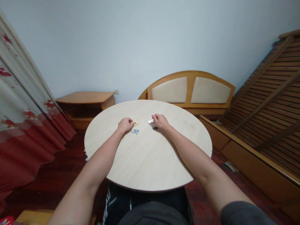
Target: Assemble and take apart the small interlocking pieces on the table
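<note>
On the pale round table [150, 156], several small grey-blue pieces [135, 132] lie in a loose group left of the middle. Just above them are small yellowish pieces [136, 123], and my left hand [126, 124] is at their left side with its fingers pressed together; what is between the fingertips is too small to name. My right hand [160, 121] is closed beside small white pieces [150, 122], its fingertips at their right end; whether it grips them is unclear. Small black pieces [155, 128] lie under the right hand's near side.
Behind the table stand a wooden cabinet [86, 97] at the left and a padded headboard [168, 90] against the wall. A red and white curtain [25, 125] hangs at the left. A slatted wooden frame [269, 103] leans at the right.
</note>
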A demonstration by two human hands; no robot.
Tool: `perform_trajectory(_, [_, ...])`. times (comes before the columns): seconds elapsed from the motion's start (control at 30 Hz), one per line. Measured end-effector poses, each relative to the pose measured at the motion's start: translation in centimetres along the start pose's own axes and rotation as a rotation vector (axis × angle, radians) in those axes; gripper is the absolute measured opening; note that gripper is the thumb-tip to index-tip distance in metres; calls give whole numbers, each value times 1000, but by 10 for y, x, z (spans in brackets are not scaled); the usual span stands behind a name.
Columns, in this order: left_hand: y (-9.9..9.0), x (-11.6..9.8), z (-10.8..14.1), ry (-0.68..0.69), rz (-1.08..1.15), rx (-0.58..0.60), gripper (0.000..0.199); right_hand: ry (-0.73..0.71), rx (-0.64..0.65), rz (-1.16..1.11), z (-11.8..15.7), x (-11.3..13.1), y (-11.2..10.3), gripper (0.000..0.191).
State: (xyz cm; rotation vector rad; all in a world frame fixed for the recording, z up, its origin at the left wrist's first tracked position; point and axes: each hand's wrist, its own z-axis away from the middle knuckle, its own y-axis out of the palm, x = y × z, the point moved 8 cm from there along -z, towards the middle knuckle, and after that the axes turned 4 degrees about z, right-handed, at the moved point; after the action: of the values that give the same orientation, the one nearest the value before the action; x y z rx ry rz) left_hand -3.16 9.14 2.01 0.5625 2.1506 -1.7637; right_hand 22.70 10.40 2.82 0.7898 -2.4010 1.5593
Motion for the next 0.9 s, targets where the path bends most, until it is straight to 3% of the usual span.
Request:
perform_trajectory(0.3, [3,2,-2,7,5,27,31,-20,-18,11,-2,-5,2,46])
perform_trajectory(0.53, [-4,-2,0,-8,14,-59,34,-114,-19,30,-4,-3,3,43])
perform_trajectory(0.6, [-5,-2,0,-11,-4,-64,39,-192,35,-47,-3,3,7,41])
perform_trajectory(0.7, [-4,-3,0,-12,-27,-41,42,-271,226,-195,1,12,20,46])
perform_trajectory(0.8, [-3,-2,-1,-11,-40,-30,42,-251,389,-250,5,17,33,49])
perform_trajectory(0.9, [-2,-2,-2,-11,-51,-25,43,-211,455,-230,7,18,41,58])
